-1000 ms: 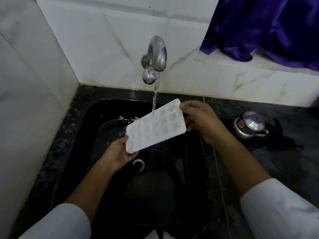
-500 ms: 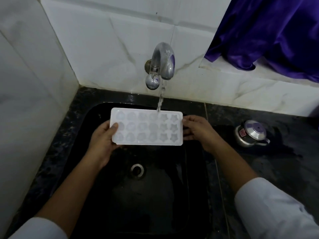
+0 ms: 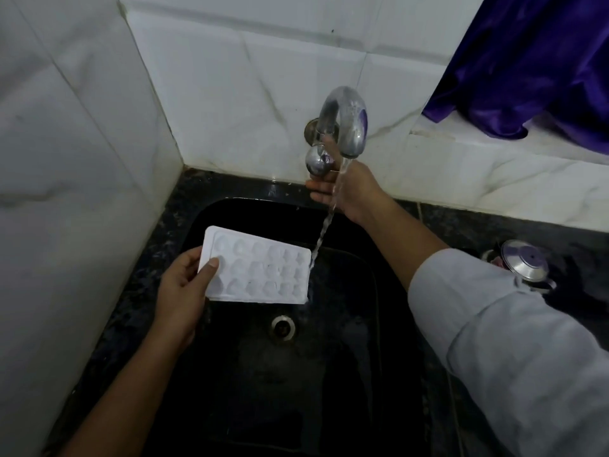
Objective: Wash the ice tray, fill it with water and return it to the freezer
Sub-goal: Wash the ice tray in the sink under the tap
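Observation:
The white ice tray (image 3: 257, 270), with star and round moulds facing up, hangs level over the black sink (image 3: 369, 341). My left hand (image 3: 179, 291) grips its left end, thumb on top. My right hand (image 3: 351, 189) is up at the chrome tap (image 3: 346, 120), fingers curled under its round knob (image 3: 318, 161). Water runs from the spout, passes in front of that hand and strikes the tray's right edge.
The sink drain (image 3: 282, 327) lies below the tray. A small steel pot with a lid (image 3: 524, 263) stands on the dark counter to the right. Purple cloth (image 3: 527, 61) hangs over the ledge at top right. White marble walls close in the left and back.
My right hand let go of the tray's right end and rose to the tap knob. The left hand alone now holds the tray, which has shifted left and lower, so the stream hits its right edge.

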Demonstrator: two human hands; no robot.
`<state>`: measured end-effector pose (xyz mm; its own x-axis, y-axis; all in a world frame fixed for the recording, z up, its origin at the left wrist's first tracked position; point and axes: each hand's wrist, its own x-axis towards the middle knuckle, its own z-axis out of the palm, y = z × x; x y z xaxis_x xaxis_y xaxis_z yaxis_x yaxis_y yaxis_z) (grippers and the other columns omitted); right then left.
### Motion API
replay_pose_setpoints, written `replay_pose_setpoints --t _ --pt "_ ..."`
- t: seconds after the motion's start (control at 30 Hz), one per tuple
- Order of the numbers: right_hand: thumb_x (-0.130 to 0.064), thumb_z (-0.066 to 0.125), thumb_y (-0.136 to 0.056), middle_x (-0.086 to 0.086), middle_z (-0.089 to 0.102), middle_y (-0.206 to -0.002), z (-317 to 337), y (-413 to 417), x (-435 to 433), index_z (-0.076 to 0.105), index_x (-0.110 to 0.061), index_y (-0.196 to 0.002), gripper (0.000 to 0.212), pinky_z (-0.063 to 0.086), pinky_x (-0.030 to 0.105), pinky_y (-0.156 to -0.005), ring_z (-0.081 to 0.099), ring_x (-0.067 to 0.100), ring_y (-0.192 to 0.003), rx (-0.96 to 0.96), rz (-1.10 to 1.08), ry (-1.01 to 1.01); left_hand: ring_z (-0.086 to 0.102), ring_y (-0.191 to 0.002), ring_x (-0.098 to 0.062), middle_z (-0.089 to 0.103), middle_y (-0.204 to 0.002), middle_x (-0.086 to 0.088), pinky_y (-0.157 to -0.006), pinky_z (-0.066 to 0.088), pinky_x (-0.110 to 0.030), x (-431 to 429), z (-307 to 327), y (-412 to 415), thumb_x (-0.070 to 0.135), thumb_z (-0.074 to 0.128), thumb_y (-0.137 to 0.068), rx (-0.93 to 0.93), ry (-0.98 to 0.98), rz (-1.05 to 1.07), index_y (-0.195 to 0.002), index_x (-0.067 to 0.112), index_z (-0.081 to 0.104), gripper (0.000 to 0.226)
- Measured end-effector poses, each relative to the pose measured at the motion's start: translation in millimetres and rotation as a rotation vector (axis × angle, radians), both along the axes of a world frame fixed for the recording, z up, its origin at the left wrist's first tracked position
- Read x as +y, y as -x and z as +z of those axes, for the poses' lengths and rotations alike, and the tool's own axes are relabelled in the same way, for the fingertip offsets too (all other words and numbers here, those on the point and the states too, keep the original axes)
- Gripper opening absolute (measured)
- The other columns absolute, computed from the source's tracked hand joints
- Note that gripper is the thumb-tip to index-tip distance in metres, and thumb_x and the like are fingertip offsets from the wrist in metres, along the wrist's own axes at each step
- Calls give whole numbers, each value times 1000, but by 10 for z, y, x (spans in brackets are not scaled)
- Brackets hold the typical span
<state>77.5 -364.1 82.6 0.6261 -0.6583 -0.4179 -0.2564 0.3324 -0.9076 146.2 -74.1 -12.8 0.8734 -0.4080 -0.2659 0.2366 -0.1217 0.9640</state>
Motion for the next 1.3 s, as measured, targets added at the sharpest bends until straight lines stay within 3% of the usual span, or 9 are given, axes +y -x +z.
replay_pose_setpoints --t 0.13,0.27,0.37,0.57,0.73,0.9,1.03,1.2,1.3 --pt "-35 62 -100 8 71 -92 18 -24 -61 69 -10 -99 25 59 28 -61 71 17 -74 4 43 -105 74 -103 -25 78 -113 -5 -84 59 -39 -14 -19 98 14 68 -101 20 10 0 -128 12 70 27" --pt "-36 54 -103 7 73 -93 47 12 -18 67 -12 -95 29 62 30 -64 71 13 -66 -67 30 -238 74 -106 -26 77 -117 -6 -84 59 -37 -23 11 134 14 68 -101 22 17 -26 -127 12 70 27" --pt "-52 48 -104 8 74 -104 27 152 84 65 -14 -108 42 61 39 -79 71 22 -90 -33 44 -185 73 -109 -28 77 -119 -6 -86 58 -39 28 49 144 14 67 -102 4 26 -41 -128 14 70 27" --pt "-75 59 -87 15 54 -141 -413 983 529 49 -18 -148 84 53 54 -93 55 43 -127 419 167 -103 74 -112 -27 77 -123 -5 -94 58 -47 213 204 203 16 64 -103 -1 72 -113 -132 18 67 29" --pt "-77 68 -78 21 67 -125 -575 1395 856 60 -18 -132 81 61 56 -86 70 44 -107 298 134 -317 72 -116 -28 75 -126 -7 -91 62 -42 272 335 351 21 63 -98 -6 151 -209 -130 23 67 32" --pt "-67 70 -84 12 74 -116 -411 1501 1087 69 -22 -122 59 62 45 -88 74 34 -103 116 -33 -172 71 -120 -21 73 -131 0 -97 58 -40 335 518 479 24 60 -103 -19 165 -291 -137 27 61 34" --pt "-66 65 -89 3 77 -111 -221 1552 1276 72 -23 -115 52 58 40 -91 73 23 -103 65 -103 -48 70 -108 6 71 -126 17 -84 57 -17 407 726 629 41 62 -97 9 136 -366 -138 37 53 42" --pt "-70 64 -87 19 73 -106 -16 1610 1531 65 6 -103 78 55 55 -97 72 32 -101 16 -191 115 60 -126 -7 62 -136 18 -107 47 -44 461 932 658 80 59 -73 98 109 -304 -130 49 54 64" --pt "-75 70 -78 13 66 -94 79 1632 1619 59 -14 -87 63 54 56 -100 68 27 -93 -10 -265 163 58 -129 -12 63 -135 13 -108 47 -46 443 1023 672 80 54 -79 137 152 -241 -134 39 57 67"
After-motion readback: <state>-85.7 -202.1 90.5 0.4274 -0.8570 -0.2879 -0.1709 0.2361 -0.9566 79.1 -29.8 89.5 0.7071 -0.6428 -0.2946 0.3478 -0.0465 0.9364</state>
